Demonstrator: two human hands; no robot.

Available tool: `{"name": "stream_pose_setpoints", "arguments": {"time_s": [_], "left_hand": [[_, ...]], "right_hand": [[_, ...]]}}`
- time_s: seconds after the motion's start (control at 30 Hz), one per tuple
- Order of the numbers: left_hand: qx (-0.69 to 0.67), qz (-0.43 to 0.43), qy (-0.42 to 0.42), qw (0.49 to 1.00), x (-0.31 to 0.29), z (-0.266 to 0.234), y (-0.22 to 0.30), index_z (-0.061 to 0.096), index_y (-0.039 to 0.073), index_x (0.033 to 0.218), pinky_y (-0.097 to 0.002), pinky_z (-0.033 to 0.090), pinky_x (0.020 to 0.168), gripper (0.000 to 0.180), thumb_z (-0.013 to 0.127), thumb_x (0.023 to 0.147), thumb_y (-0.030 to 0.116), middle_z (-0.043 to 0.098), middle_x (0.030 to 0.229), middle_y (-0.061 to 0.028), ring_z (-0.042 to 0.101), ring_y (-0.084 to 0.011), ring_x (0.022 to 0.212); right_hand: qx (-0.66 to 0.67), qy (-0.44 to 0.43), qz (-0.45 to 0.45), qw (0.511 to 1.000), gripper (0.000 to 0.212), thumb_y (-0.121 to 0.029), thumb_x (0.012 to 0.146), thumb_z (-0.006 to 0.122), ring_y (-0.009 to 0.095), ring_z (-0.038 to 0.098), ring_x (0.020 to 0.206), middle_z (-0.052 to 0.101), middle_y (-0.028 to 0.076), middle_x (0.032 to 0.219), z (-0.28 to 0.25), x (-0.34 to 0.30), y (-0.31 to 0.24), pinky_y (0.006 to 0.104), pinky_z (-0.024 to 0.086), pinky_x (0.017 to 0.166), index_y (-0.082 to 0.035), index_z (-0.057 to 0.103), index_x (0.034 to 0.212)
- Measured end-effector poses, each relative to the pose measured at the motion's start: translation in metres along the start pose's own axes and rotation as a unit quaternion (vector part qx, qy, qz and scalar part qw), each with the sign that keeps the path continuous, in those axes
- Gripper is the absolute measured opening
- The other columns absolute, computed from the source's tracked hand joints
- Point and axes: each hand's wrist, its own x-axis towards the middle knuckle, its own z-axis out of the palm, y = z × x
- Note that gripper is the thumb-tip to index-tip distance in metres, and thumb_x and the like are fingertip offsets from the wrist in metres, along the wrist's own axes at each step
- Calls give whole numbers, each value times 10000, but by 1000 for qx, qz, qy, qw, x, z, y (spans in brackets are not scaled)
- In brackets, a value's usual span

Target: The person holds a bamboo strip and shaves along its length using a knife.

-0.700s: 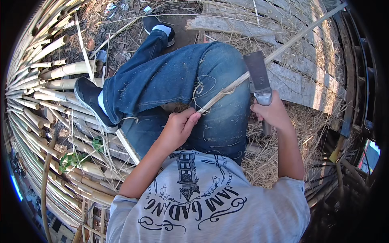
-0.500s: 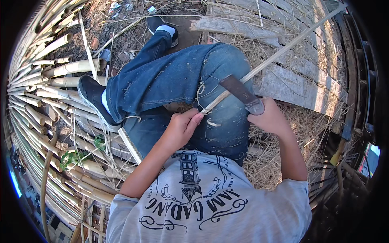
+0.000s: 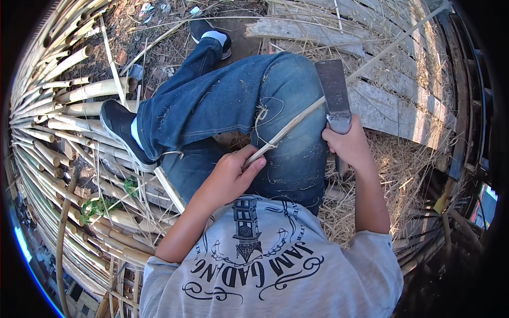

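Observation:
A long, thin bamboo strip (image 3: pixel 297 121) runs across my raised knee and off toward the far right. My left hand (image 3: pixel 237 170) is closed around its near end, thumb on top. In my right hand (image 3: pixel 347 142) is the handle of a broad machete (image 3: pixel 333 87), its dark, blunt-ended blade pointing away from me. The blade crosses in front of the strip just beyond the knee; whether it touches the strip I cannot tell. A loose fibre curl (image 3: pixel 269 108) clings to my jeans (image 3: pixel 212 106) beside the strip.
Stacked bamboo poles (image 3: pixel 95 108) fill the left side, cut ends facing inward. Worn wooden boards (image 3: pixel 382 106) lie at the far right, strewn with shavings. Straw-like shavings (image 3: pixel 360 204) heap beside my right leg. A small green plant (image 3: pixel 98 208) grows among the poles.
The machete has swung from slanting across the strip over my knee to pointing nearly straight away, farther right. My left hand has shifted slightly nearer, and the strip has moved a little with it.

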Motion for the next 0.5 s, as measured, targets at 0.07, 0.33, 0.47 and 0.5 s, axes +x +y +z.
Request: {"name": "stream_pose_setpoints", "arguments": {"time_s": [0.07,0.33,0.47,0.5], "left_hand": [[30,7,-41,999,-7,-9,-1,557,-21,869,-357,394,514,270,546,957,234,492,582,-155,483,-253,500],[15,-38,-95,995,-17,-23,17,557,-34,876,-353,368,526,317,495,991,255,440,579,-135,389,-189,520],[-45,-3,-101,994,-3,-9,18,506,-10,816,-272,326,502,387,450,1015,317,368,592,24,327,-55,582],[-57,9,-111,992,4,-4,14,483,27,762,-249,316,469,402,446,1015,337,377,592,43,342,-39,548]], "right_hand": [[7,19,12,1000,133,-96,710,639,114,529,503,549,29,574,3,-2,-7,291,415,477,-5,554,663],[61,20,9,998,127,-80,716,632,108,512,472,533,26,548,5,-2,3,293,408,458,-10,550,649],[39,92,-59,993,127,-78,724,632,102,500,518,543,35,564,14,-14,9,292,420,512,18,560,682],[39,76,-51,995,154,-88,728,652,115,505,557,553,49,580,14,-18,8,299,430,550,39,565,735]]}}
